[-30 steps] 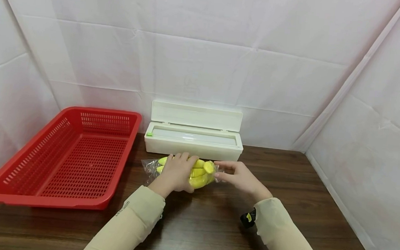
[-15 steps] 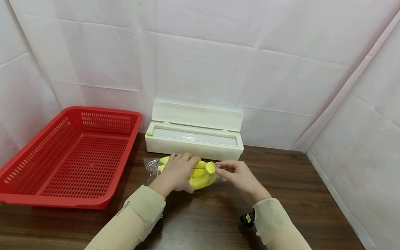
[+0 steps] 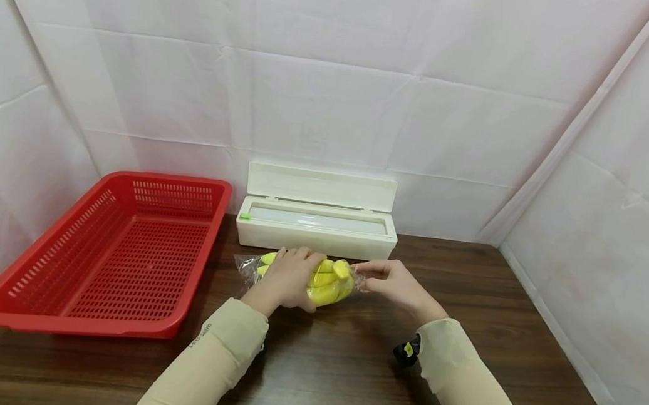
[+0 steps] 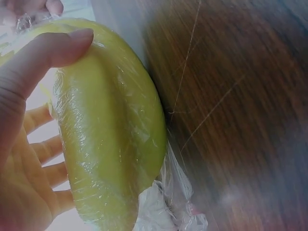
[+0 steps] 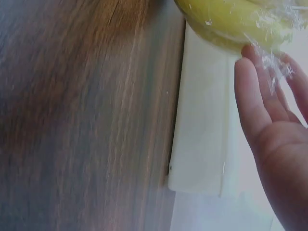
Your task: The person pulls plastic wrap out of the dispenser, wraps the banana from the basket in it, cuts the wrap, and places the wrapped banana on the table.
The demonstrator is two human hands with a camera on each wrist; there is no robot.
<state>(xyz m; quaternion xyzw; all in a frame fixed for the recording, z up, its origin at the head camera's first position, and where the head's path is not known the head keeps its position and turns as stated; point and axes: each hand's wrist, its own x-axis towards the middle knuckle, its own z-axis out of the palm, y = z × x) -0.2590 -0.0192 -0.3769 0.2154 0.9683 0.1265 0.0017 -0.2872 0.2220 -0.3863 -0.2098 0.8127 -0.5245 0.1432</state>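
Note:
A bunch of yellow bananas [image 3: 327, 287] in clear plastic wrap lies on the dark wooden table. My left hand [image 3: 290, 282] grips it from above; in the left wrist view the thumb [image 4: 72, 45] presses on the wrapped yellow skin, with the fingers on the far side. My right hand [image 3: 394, 287] is at the stem end, its thumb and fingers parted around the loose wrap [image 3: 359, 278]. In the right wrist view the crinkled wrap end [image 5: 274, 67] lies against those fairly straight fingers. More loose wrap [image 3: 248, 267] sticks out at the left end.
Behind the bananas stands a white cling film dispenser [image 3: 316, 239], lid raised, a green slider [image 3: 245, 216] at its left. A red plastic basket [image 3: 197, 275] sits on the left. White sheeting [image 3: 331, 102] encloses the table [image 3: 335, 379] at the back and sides.
My right hand closes in on the wrap at the stem end, then shifts slightly to the right with its thumb and fingers wider apart. My left hand stays on the bananas, which barely move.

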